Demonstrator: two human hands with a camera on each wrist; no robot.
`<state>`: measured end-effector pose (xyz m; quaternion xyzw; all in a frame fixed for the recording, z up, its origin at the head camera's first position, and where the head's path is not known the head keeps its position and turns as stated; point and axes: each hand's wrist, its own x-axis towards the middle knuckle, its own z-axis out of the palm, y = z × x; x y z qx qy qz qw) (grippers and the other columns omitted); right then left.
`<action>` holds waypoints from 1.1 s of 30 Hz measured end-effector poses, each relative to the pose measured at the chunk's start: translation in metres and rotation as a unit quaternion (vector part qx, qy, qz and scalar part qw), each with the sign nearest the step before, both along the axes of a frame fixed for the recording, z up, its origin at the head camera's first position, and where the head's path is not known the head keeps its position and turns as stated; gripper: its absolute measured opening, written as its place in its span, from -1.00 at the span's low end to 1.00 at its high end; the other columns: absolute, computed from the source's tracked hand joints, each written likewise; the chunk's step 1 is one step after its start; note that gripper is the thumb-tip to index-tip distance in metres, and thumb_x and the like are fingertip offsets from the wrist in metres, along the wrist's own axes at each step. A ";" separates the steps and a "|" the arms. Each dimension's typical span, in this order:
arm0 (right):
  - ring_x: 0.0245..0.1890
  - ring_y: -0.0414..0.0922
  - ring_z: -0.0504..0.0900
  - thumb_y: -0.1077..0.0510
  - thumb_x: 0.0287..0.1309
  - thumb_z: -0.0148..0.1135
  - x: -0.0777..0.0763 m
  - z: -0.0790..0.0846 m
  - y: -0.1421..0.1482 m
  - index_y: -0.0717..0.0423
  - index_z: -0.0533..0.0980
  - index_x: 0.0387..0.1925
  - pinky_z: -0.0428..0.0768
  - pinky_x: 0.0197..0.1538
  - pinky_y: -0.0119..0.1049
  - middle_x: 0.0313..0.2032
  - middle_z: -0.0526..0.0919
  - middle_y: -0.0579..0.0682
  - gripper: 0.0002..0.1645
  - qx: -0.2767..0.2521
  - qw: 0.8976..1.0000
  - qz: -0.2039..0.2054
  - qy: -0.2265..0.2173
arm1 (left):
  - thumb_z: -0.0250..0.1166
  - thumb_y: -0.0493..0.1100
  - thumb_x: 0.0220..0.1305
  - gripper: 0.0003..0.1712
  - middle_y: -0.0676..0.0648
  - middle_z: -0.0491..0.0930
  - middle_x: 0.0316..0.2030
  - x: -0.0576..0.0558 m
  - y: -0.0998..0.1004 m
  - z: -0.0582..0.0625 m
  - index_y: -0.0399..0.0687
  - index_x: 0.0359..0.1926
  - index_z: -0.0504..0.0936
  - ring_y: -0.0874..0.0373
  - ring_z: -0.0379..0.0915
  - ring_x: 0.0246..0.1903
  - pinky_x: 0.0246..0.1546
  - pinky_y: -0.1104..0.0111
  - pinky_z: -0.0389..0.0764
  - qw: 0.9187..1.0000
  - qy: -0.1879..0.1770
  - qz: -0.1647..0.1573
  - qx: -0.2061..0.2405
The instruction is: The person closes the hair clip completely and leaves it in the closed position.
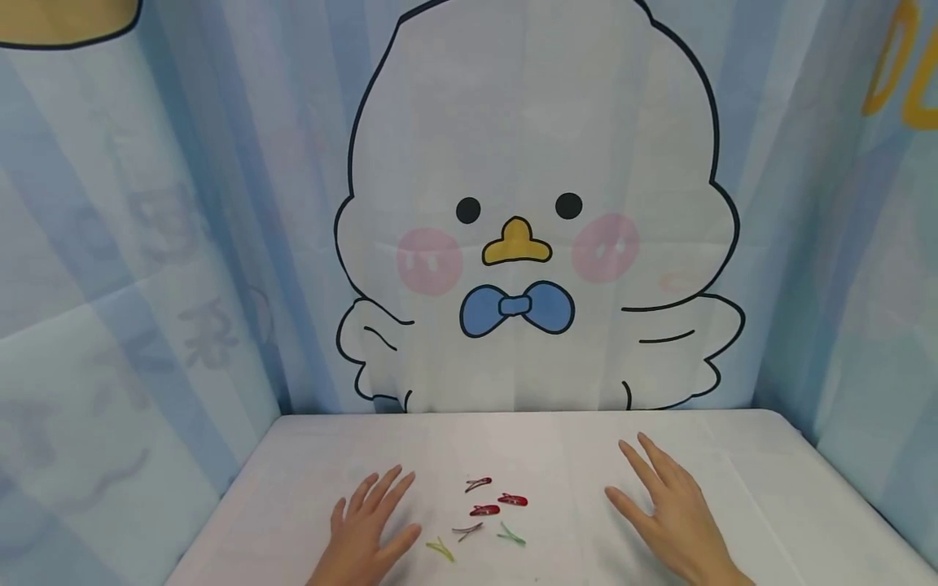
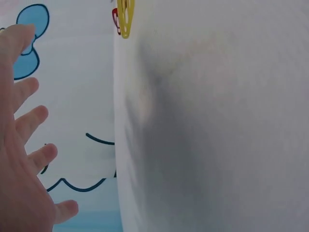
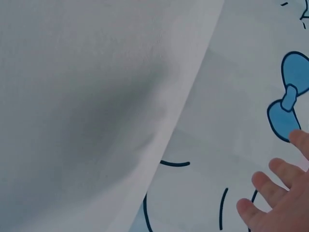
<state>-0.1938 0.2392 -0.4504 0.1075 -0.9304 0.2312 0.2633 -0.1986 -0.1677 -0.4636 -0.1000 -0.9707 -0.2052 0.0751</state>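
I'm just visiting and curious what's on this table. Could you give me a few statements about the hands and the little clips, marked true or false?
1. Both hands lie open on the white table. True.
2. The left hand holds a red clip. False: it holds nothing.
3. The hair clips lie between the two hands. True.
4. The right hand covers the clips. False: it rests apart, to their right.
5. All clips are red. False: some are green or yellow.
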 end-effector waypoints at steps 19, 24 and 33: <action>0.32 0.34 0.33 -0.21 0.32 0.26 -0.009 -0.004 -0.019 0.10 0.38 0.42 0.32 0.17 0.37 0.43 0.27 0.26 -0.21 -0.041 0.998 0.021 -0.033 | 0.40 0.14 0.26 -0.32 -0.10 0.49 0.26 -0.005 0.010 -0.008 0.07 0.34 0.50 -0.23 0.26 0.20 0.08 -0.39 0.18 0.991 -0.041 -0.021 0.125; 0.33 0.35 0.31 -0.24 0.34 0.22 -0.011 -0.005 -0.021 0.09 0.36 0.43 0.31 0.16 0.40 0.44 0.26 0.26 -0.20 -0.042 0.997 0.014 -0.057 | 0.44 0.11 0.22 -0.29 -0.07 0.51 0.22 -0.009 0.010 -0.011 0.06 0.34 0.49 -0.18 0.24 0.22 0.12 -0.38 0.18 0.984 -0.063 -0.031 0.162; 0.35 0.34 0.29 -0.24 0.35 0.21 -0.016 -0.004 -0.028 0.08 0.36 0.44 0.29 0.18 0.41 0.45 0.25 0.23 -0.20 -0.052 0.996 0.022 -0.068 | 0.50 -0.04 0.17 -0.36 -0.01 0.58 0.05 -0.014 0.007 -0.017 -0.02 0.25 0.53 -0.14 0.32 0.11 0.09 -0.32 0.28 0.981 -0.058 -0.064 0.176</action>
